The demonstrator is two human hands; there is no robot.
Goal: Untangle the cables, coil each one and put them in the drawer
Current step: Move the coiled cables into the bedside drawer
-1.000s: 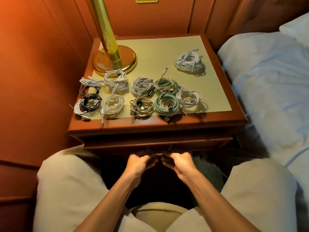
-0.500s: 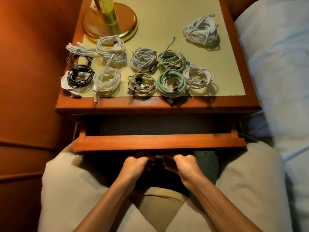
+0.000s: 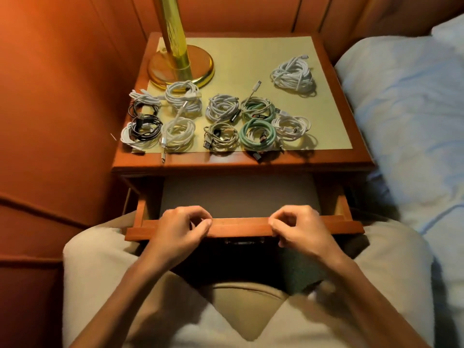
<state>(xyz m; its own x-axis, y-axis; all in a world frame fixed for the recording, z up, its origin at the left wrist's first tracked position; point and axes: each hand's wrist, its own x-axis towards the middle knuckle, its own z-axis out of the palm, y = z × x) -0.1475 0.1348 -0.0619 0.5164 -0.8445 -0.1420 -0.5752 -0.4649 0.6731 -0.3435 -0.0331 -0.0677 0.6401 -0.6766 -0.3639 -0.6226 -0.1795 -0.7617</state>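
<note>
Eleven or so coiled cables (image 3: pixel 218 121) lay on the tabletop (image 3: pixel 236 64) of the nightstand, most in two rows along its front edge, with one larger white coil (image 3: pixel 293 76) apart near the back right corner. None was yet in the drawer (image 3: pixel 241 226).

Change noted: a second before, the drawer was closed with both hands at its pull; it now stood drawn well out over the person's lap, its grey-lined floor exposed and holding nothing visible. The left hand (image 3: pixel 179 228) and right hand (image 3: pixel 298 228) had shifted from the pull up to the top edge of the drawer front, each with fingers curled over and thumb beneath, pinching that edge. Judgement: untangling and coiling appeared finished; transfer of coils into the drawer remained.

Surroundings: a brass lamp base (image 3: pixel 181 67) stood at the back left corner of the tabletop, close behind the nearest white coil. A bed (image 3: pixel 406 116) adjoined on the right, wood panelling on the left. Loose connector ends overhung the front edge and could snag on lifting.
</note>
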